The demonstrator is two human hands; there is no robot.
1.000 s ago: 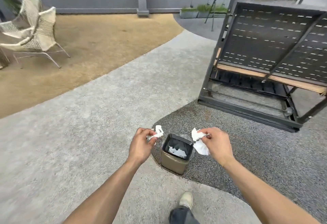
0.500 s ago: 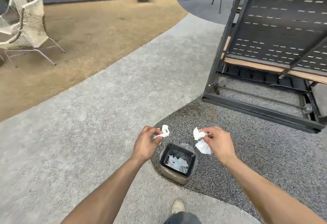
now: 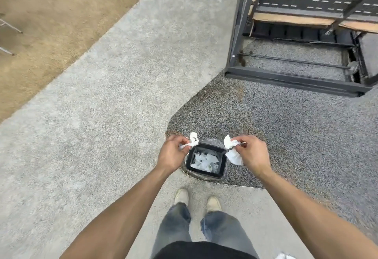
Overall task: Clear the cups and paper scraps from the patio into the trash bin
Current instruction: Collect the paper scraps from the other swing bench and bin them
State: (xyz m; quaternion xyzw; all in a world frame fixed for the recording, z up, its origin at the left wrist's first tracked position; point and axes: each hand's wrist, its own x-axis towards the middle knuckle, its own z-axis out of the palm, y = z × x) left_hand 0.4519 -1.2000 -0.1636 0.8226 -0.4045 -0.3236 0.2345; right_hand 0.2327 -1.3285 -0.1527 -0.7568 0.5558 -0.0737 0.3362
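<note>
Where the view begins at the bottom edge, I note jeans and two pale shoes [image 3: 197, 197] planted on the light concrete path [image 3: 114, 87], toes just short of the trash bin [image 3: 206, 161]. Both forearms reach forward over it. Left hand [image 3: 172, 154]: fingers pinched closed on a twisted white paper scrap [image 3: 191, 141], held over the bin's left rim. Right hand [image 3: 253, 154]: fingers pinched closed on a larger crumpled paper scrap [image 3: 233, 151], hanging at the bin's right rim. The bin is small, square, lined with a clear bag, and holds pale crumpled bits; I cannot tell if any are cups. It stands at the near tip of the dark gravel-textured patch [image 3: 286, 125]. Farther right, a black metal frame [image 3: 296, 78] with a perforated panel rests on that patch. Far left, tan ground [image 3: 51, 17].
</note>
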